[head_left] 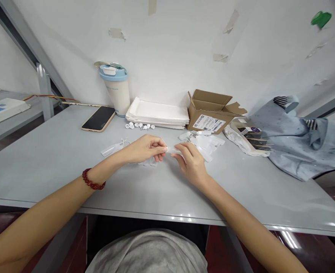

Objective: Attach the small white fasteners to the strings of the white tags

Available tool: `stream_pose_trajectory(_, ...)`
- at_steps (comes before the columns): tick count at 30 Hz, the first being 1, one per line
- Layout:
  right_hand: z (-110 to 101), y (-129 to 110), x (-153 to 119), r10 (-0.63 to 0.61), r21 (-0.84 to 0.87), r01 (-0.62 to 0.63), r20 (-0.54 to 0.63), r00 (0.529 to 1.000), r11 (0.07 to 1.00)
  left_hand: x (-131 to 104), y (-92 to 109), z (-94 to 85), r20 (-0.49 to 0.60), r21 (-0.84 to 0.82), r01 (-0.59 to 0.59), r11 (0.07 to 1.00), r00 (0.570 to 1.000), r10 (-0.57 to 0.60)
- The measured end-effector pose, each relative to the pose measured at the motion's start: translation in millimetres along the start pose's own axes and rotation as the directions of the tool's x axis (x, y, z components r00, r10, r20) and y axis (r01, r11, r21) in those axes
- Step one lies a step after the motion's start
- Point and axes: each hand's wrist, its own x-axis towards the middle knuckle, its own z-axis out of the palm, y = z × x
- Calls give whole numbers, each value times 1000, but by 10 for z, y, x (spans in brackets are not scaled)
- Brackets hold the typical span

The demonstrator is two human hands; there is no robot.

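Both hands meet over the middle of the grey table [156, 193], pinching a small translucent white plastic tube [173, 150] that lies level between them. The fingers of my left hand [148, 148] close on its left end, and a red bead bracelet circles that wrist. On the tube's right end, my right hand [194, 165] grips with thumb and fingers. Behind the right hand lies a heap of clear plastic pieces [208, 143]. More clear plastic pieces [112, 149] lie around and partly under the left hand. A row of small white caps [139, 125] sits farther back.
Along the wall stand a cup with a blue lid [117, 93], a stack of white envelopes [158, 112] and an open cardboard box [209, 113]. A phone [99, 118] lies at left. At right are a plastic-wrapped pack [251, 138] and blue cloth [304, 144].
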Motion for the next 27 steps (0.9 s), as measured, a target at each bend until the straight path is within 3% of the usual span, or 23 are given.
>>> stream_pose_trajectory(4,5,15,-14,27,63,-29,24,999,998,-7,-20,67,-98,-29,-64,998,993,61)
stream_pose_trajectory(7,-1,9,-16,115,148,-126,79,990,981,-4,-47,101,-190,-24,-122,992,975,115)
stream_pose_trajectory(9,-10,5,-14,177,203,-197,113,978,959,0,-56,104,-209,-65,-97,993,975,82)
stream_pose_trajectory(13,-34,13,-2,226,251,-252,129,966,934,-1,-40,77,-137,-124,24,992,990,-41)
stream_pose_trajectory(19,-58,12,17,205,264,-225,104,973,938,-8,-21,67,-48,-222,144,964,986,-158)
stream_pose_trajectory(23,-70,-7,30,164,277,-176,64,984,945,-15,-19,64,-17,-282,136,950,989,-146)
stream_pose_trajectory(27,-85,-9,26,172,287,-191,91,981,939,-24,-12,69,-83,-177,45,983,995,-61)
